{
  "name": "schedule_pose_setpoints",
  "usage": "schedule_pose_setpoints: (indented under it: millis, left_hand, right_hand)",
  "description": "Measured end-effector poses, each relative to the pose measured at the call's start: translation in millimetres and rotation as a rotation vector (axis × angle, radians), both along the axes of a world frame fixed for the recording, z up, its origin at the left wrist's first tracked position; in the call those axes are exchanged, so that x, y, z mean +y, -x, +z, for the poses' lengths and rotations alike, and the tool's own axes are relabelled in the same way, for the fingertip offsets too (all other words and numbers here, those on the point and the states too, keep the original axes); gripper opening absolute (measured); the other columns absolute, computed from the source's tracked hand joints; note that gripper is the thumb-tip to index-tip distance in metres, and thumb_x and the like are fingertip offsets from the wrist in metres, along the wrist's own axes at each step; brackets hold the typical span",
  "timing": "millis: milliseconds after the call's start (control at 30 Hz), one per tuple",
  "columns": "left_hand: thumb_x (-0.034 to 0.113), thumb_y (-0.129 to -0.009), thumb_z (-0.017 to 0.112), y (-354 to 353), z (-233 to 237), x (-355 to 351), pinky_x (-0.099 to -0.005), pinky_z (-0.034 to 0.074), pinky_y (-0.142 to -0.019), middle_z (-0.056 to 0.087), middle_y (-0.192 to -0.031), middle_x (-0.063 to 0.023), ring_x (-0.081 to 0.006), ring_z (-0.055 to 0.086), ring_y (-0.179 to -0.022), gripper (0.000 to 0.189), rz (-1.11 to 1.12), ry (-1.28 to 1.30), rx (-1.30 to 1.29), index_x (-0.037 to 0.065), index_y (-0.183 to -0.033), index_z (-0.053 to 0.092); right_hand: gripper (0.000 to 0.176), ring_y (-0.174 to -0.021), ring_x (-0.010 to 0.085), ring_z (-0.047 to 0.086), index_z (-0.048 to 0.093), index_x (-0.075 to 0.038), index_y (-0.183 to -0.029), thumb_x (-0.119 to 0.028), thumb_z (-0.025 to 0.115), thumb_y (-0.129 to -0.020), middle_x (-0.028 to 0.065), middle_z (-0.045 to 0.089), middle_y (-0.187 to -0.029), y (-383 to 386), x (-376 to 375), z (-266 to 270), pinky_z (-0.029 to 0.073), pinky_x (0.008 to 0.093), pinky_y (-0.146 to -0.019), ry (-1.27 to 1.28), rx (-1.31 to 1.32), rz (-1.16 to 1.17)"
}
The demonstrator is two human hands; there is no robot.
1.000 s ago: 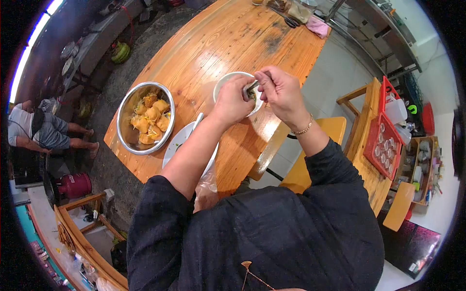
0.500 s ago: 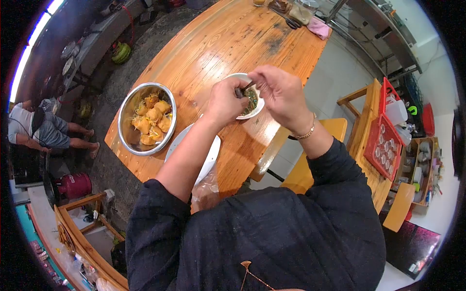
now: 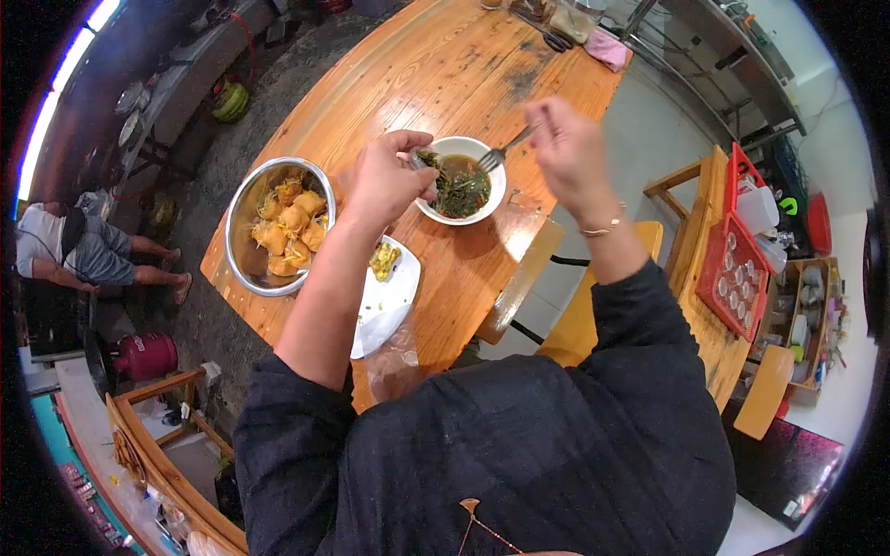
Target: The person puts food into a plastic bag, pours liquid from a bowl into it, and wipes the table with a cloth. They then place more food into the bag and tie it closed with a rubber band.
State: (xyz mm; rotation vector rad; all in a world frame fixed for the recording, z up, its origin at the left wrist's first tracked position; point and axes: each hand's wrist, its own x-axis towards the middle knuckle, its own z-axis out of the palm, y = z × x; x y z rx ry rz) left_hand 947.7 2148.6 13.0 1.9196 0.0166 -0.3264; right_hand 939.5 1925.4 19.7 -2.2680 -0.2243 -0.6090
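A white bowl (image 3: 461, 220) with dark green leaves in brown liquid stands on the wooden table (image 3: 445, 83). At its left rim my left hand (image 3: 387, 181) is closed on a small clear container with dark green stuff in it. My right hand (image 3: 567, 153), slightly blurred, grips the handle of a fork (image 3: 501, 153), its tines over the bowl's right edge. Left of my left hand is a steel bowl (image 3: 243, 269) of golden fried pieces. A white plate (image 3: 394, 301) with yellow-green bits lies partly behind my left forearm.
Clear plastic (image 3: 394, 366) lies at the near table edge. Scissors (image 3: 558, 42) and a pink cloth (image 3: 607, 50) are at the far end. Right of the table stand a yellow stool (image 3: 579, 324) and a red basket (image 3: 732, 283). Another person (image 3: 83, 246) is at the far left.
My hands have moved apart. The left one shifted left with the small container, uncovering the leaves; the right one moved right and up with the fork, whose tines now show.
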Motion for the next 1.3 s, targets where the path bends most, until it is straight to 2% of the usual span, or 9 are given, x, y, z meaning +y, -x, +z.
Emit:
schedule_pose_setpoints:
  millis: [200, 300, 400, 500, 600, 800, 900, 1000, 1300]
  left_hand:
    - [-0.004, -0.075, 0.066, 1, 1, -2, -0.0257, 0.052, -0.054, 0.065, -0.084, -0.0109, -0.014, 0.064, -0.06, 0.044, -0.038, -0.006, 0.004, -0.004, -0.118, 0.058]
    - [-0.005, -0.074, 0.066, 0, -1, -2, -0.026, 0.053, -0.055, 0.065, -0.088, -0.012, -0.0144, 0.063, -0.06, 0.045, -0.046, -0.01, 0.022, -0.005, -0.118, 0.057]
    - [-0.005, -0.075, 0.065, 0, -4, -4, -0.026, 0.053, -0.055, 0.065, -0.093, -0.0126, -0.0149, 0.064, -0.062, 0.045, -0.029, 0.008, 0.01, -0.006, -0.118, 0.057]
    - [-0.006, -0.071, 0.061, 2, -4, -6, -0.0279, 0.053, -0.059, 0.068, -0.083, -0.0129, -0.0145, 0.066, -0.06, 0.046, -0.012, -0.024, -0.019, -0.004, -0.118, 0.057]
    - [-0.006, -0.071, 0.061, 8, 2, -8, -0.03, 0.053, -0.06, 0.067, -0.093, -0.0158, -0.0169, 0.067, -0.06, 0.043, 0.013, -0.025, -0.063, -0.002, -0.113, 0.061]
    - [-0.006, -0.07, 0.06, 1, -1, -3, -0.0339, 0.054, -0.063, 0.068, -0.091, -0.0186, -0.0227, 0.068, -0.061, 0.035, -0.128, -0.384, -0.027, -0.002, -0.104, 0.067]
    - [-0.005, -0.069, 0.06, 3, 11, -4, -0.0358, 0.054, -0.068, 0.068, -0.089, -0.0204, -0.0257, 0.07, -0.071, 0.035, -0.106, -0.337, 0.08, -0.005, -0.104, 0.066]
    - [-0.002, -0.073, 0.057, 5, 8, -5, -0.0288, 0.052, -0.059, 0.068, -0.077, -0.014, -0.0173, 0.069, -0.063, 0.034, -0.113, -0.367, 0.002, -0.004, -0.106, 0.065]
    - [-0.004, -0.071, 0.058, -3, -12, -9, -0.0322, 0.052, -0.057, 0.068, -0.082, -0.0171, -0.0198, 0.069, -0.063, 0.041, -0.162, -0.48, -0.128, -0.006, -0.112, 0.062]
  right_hand:
    - [0.021, -0.064, 0.0383, 0.057, 0.053, -0.003, -0.079, -0.02, 0.054, -0.092, 0.0202, 0.058, -0.07, 1, 4, -63, 0.044, 0.0435, -0.057, 0.175, 0.055, -0.089]
    - [0.02, -0.061, 0.0333, 0.06, 0.051, -0.001, -0.085, -0.019, 0.05, -0.095, 0.0193, 0.06, -0.068, -5, -4, -97, 0.046, 0.0416, -0.052, -0.034, 0.295, -0.226]
    - [0.021, -0.063, 0.0271, 0.065, 0.048, 0.003, -0.093, -0.017, 0.044, -0.098, 0.0181, 0.061, -0.071, 1, 2, -104, 0.052, 0.037, -0.05, -0.719, 0.713, -0.276]
    - [0.022, -0.063, 0.0246, 0.066, 0.05, 0.004, -0.097, -0.017, 0.045, -0.098, 0.0173, 0.063, -0.08, 9, 3, -127, 0.059, 0.0339, -0.06, -1.098, 0.703, -0.224]
    - [0.021, -0.068, 0.0266, 0.066, 0.048, 0.005, -0.1, -0.016, 0.043, -0.099, 0.0202, 0.062, -0.087, 11, 0, -134, 0.059, 0.0348, -0.063, -1.255, 0.697, -0.184]
    - [0.022, -0.073, 0.0318, 0.067, 0.042, 0.007, -0.103, -0.015, 0.039, -0.1, 0.0217, 0.06, -0.087, 12, -5, -133, 0.06, 0.0379, -0.064, -1.396, 0.716, -0.178]
    - [0.022, -0.076, 0.0326, 0.066, 0.04, 0.007, -0.104, -0.014, 0.039, -0.1, 0.0233, 0.06, -0.089, 13, -13, -136, 0.06, 0.0392, -0.068, -1.461, 0.725, -0.183]
    - [0.022, -0.078, 0.033, 0.066, 0.04, 0.007, -0.105, -0.014, 0.039, -0.1, 0.0248, 0.06, -0.092, 16, -19, -135, 0.06, 0.0401, -0.07, -1.476, 0.739, -0.158]
    - [0.021, -0.079, 0.0331, 0.066, 0.043, 0.007, -0.101, -0.014, 0.043, -0.099, 0.0241, 0.06, -0.091, 27, -44, -119, 0.06, 0.0399, -0.069, -1.51, 0.672, -0.14]
